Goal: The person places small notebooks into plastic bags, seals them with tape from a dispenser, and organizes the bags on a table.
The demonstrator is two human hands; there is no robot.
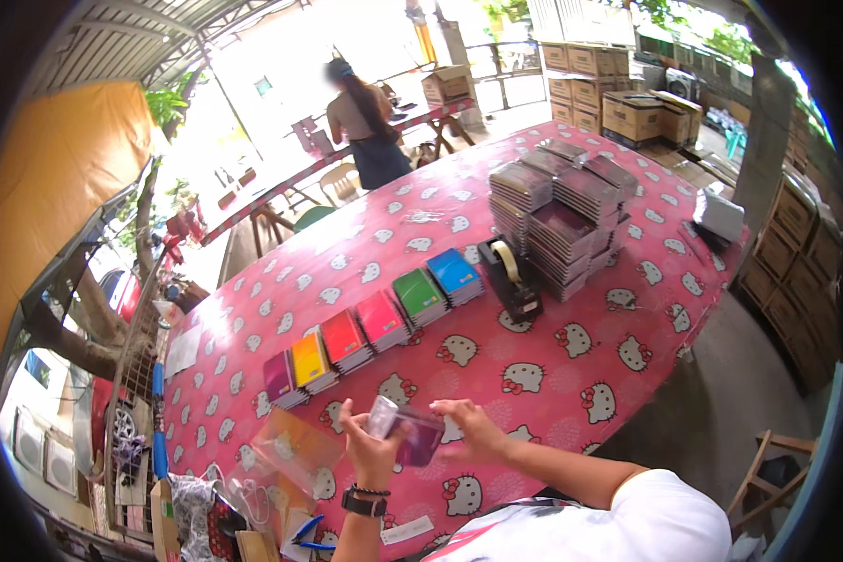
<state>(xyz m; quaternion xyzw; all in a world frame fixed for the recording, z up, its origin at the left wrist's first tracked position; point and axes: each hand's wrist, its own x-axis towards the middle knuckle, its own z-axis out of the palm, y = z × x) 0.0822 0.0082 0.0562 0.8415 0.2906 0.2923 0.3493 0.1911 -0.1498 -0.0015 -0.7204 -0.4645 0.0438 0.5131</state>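
My left hand [373, 446], with a dark watch and a bracelet at the wrist, grips a purple notebook pack [423, 442] in clear shiny plastic. My right hand [476, 429] is at the pack's right edge, its fingers stretched out and apart; whether they touch the plastic is hard to tell. Beyond them runs a slanting row of small notebook stacks: purple [282, 377], yellow [310, 361], red [344, 337], pink [381, 317], green [420, 295] and blue [454, 274]. A black tape dispenser [512, 288] stands right of the blue stack.
Tall piles of wrapped notebooks [562, 220] rise at the back right of the pink-covered table [534, 347]. Clear plastic sleeves [295, 440] and blue-handled scissors [305, 532] lie at the near left. Cardboard boxes [585, 80] are stacked behind; a person [361, 122] stands at another table.
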